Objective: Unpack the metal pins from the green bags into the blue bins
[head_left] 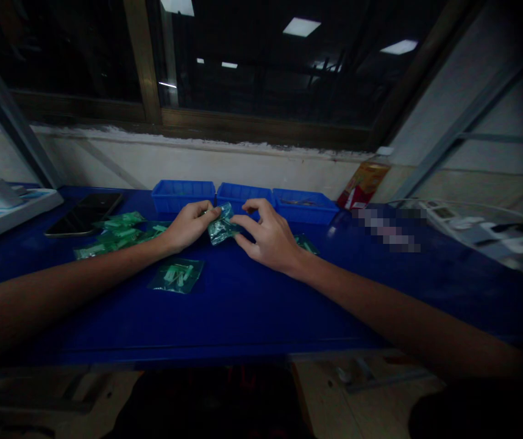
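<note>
A small clear-green plastic bag (221, 227) is up above the table, pinched along its left edge by the thumb and fingers of my left hand (191, 225). My right hand (270, 235) is at the bag's right side with thumb and fingers apart; its fingertips reach the edge, and I cannot tell whether they touch it. Below my left wrist, another green bag (178, 276) lies flat with small pale pieces inside. Several more filled green bags (117, 235) are piled left of my left forearm. Part of one more green bag (306, 244) shows beyond my right wrist.
Three blue bins (183, 196) line the back of the blue table (225, 311), below a window. A phone (83, 214) and a white power strip (14, 210) lie at the left. On the right are a red-and-gold packet (362, 185) and white devices with cables (444, 212).
</note>
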Demonstrator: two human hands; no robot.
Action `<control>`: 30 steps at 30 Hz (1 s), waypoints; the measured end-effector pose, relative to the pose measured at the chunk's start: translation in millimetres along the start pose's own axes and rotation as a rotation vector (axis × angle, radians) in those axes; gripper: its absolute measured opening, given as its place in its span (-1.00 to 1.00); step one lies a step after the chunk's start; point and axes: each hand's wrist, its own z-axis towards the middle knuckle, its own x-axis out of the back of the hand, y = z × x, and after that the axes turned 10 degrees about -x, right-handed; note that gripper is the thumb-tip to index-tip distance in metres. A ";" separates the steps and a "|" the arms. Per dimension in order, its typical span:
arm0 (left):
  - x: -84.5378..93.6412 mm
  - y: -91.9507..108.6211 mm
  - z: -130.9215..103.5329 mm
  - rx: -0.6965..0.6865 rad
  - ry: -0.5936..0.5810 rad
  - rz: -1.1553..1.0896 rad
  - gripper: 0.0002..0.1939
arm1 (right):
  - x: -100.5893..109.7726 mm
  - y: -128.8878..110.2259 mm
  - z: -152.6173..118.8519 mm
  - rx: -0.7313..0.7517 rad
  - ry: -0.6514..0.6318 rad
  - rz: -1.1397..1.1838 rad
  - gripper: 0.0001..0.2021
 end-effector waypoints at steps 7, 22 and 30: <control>-0.7 3.4 -0.3 0.042 -0.017 -0.098 -0.53 | -8.1 6.6 1.2 -0.075 -0.021 0.120 -0.86; -1.9 -2.2 -2.1 -0.154 0.028 0.115 -0.79 | -14.1 8.8 3.4 -0.170 -0.089 0.097 -0.85; -1.6 -0.9 -2.8 -0.196 -0.059 0.262 -0.83 | -12.6 9.0 3.8 -0.163 -0.105 0.119 -0.86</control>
